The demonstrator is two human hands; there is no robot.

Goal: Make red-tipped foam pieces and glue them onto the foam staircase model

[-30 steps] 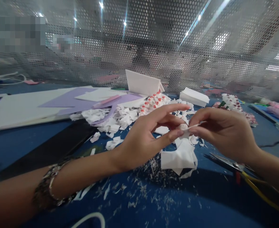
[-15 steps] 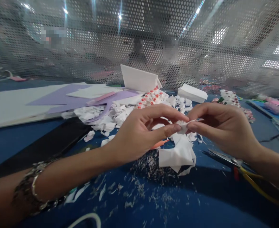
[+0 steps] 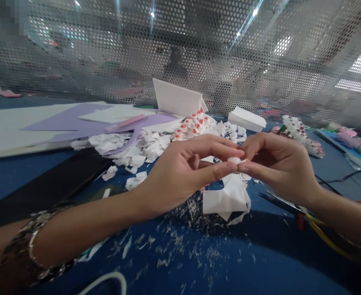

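Observation:
Between the fingertips of my left hand (image 3: 186, 172) and my right hand (image 3: 275, 166) is a small crumpled piece of white paper (image 3: 236, 160). Both hands pinch it, thumbs below and fingers above, held over the table. Under my hands lie white paper pieces (image 3: 225, 200), cut in angular shapes. Behind my left hand rises a cluster of white crumpled blossoms with red tips (image 3: 194, 125), partly covered by that hand. Scissors with yellow handles (image 3: 316, 229) rest beneath my right forearm, which hides part of them.
White and purple sheets (image 3: 57, 121) spread at the left, beside a heap of paper scraps (image 3: 152, 143). A black flat object (image 3: 54, 180) lies nearer. Tiny shavings (image 3: 180, 241) litter the blue table. Coloured pompoms (image 3: 349, 137) sit far right, before a perforated metal screen (image 3: 199, 49).
My right fingers have closed in nearer to the left ones, and the paper's loose right-hand end no longer sticks out. The camera view has shifted slightly.

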